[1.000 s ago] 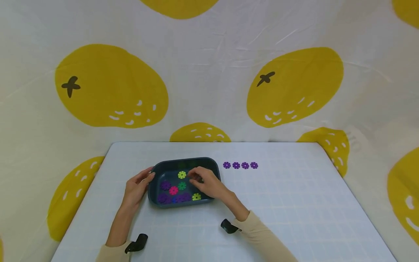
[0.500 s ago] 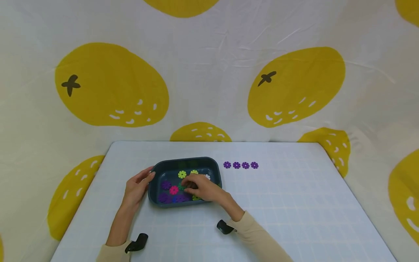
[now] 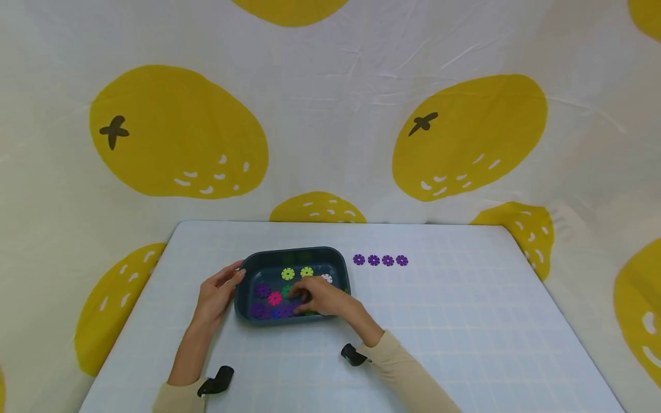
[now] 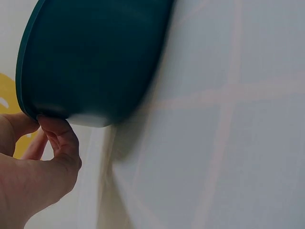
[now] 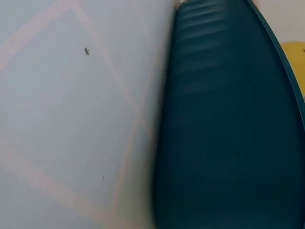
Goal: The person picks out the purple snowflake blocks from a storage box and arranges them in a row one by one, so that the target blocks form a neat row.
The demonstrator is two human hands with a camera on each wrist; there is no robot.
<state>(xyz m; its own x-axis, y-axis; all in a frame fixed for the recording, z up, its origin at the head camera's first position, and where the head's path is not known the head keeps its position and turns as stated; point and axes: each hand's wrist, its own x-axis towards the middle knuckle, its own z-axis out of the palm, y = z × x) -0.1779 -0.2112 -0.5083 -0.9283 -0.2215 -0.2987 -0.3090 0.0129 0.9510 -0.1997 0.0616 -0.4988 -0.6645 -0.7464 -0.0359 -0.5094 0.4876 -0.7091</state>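
A dark teal plastic tray (image 3: 289, 322) stands on the table, holding flower-shaped notched discs. My left hand (image 3: 213, 298) grips its left end, and in the left wrist view the fingers (image 4: 59, 138) pinch at the rim. Inside the tray reaches my right hand (image 3: 322, 295), its thumb and fingers bent and apart over the lower middle, close to purple discs (image 3: 284, 311). Around it lie a pink disc (image 3: 275, 298), a partly covered green disc (image 3: 286, 291), two yellow discs (image 3: 287, 273) and a white disc (image 3: 327, 278). In the right wrist view the tray wall (image 5: 228, 124) hides the fingers.
To the right of the tray, several purple discs (image 3: 380, 260) lie in a row on the pale checked tabletop (image 3: 454, 321). Behind the table hangs a white cloth (image 3: 330, 115) with yellow fruit prints. Black wrist cameras (image 3: 217, 381) sit at both sleeves.
My right hand has moved left and down inside the tray, uncovering a yellow disc and the white one. The left hand stays at the tray's end.
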